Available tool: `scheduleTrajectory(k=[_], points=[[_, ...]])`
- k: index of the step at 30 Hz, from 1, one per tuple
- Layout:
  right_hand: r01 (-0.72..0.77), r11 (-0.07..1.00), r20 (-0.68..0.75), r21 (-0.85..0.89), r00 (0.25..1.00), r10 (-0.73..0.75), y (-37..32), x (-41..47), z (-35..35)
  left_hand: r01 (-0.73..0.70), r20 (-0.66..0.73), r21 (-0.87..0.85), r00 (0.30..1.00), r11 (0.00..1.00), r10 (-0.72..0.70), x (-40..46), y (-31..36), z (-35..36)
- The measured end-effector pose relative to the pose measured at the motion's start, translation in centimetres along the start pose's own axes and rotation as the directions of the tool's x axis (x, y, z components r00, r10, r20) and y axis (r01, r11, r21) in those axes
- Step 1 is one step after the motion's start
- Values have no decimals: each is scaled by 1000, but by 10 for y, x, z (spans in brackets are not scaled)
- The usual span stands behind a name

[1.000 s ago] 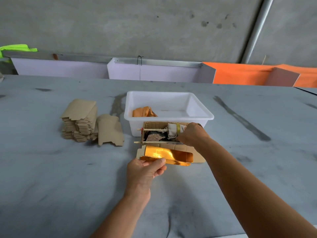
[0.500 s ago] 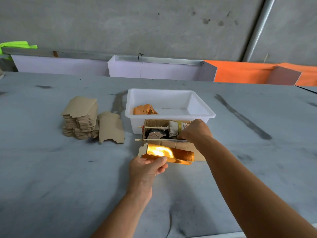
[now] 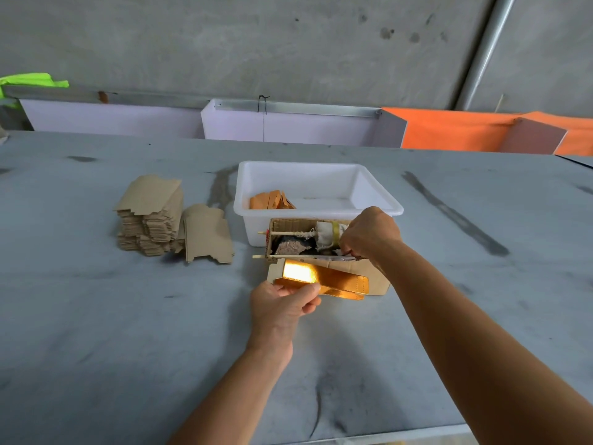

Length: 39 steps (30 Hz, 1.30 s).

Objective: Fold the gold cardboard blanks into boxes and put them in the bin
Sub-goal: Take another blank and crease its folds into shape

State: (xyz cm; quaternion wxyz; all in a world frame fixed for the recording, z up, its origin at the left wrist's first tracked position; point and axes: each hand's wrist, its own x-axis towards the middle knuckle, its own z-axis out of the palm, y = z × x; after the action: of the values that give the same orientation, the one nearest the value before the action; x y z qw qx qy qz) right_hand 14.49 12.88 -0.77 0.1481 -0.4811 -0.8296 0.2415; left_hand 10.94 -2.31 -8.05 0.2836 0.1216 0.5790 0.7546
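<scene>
Head view: left hand (image 3: 284,311) grip pinches gold blank (image 3: 324,279), right hand (image 3: 369,234) curled on stick (image 3: 305,257) in cardboard box (image 3: 373,277) fronting white bin (image 3: 317,187)

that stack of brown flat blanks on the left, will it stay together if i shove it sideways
Probably not. The stack of blanks looks loose, its edges ragged and uneven, so sheets would likely slide apart. One blank already leans against it and would probably fall flat.
</scene>
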Motion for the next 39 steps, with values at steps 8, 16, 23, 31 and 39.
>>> scheduleTrajectory(k=[8,16,23,31,39], points=[[47,999,1,-23,999,-47,-15,-8,-13,-42,-17,-20,999,999,41,5,1,11],[-43,958,2,283,999,44,-3,-21,-12,-37,-23,-66,999,997,35,6,-2,13],[-96,848,4,522,994,110,11,-42,-7,-12,-39,-48,999,999,10,9,-5,12],[-38,831,-67,556,994,91,21,-66,6,55,-96,-39,994,998,-58,10,-5,13],[-17,820,-76,572,994,73,21,-73,7,63,-98,-36,993,997,-67,9,-5,12]])
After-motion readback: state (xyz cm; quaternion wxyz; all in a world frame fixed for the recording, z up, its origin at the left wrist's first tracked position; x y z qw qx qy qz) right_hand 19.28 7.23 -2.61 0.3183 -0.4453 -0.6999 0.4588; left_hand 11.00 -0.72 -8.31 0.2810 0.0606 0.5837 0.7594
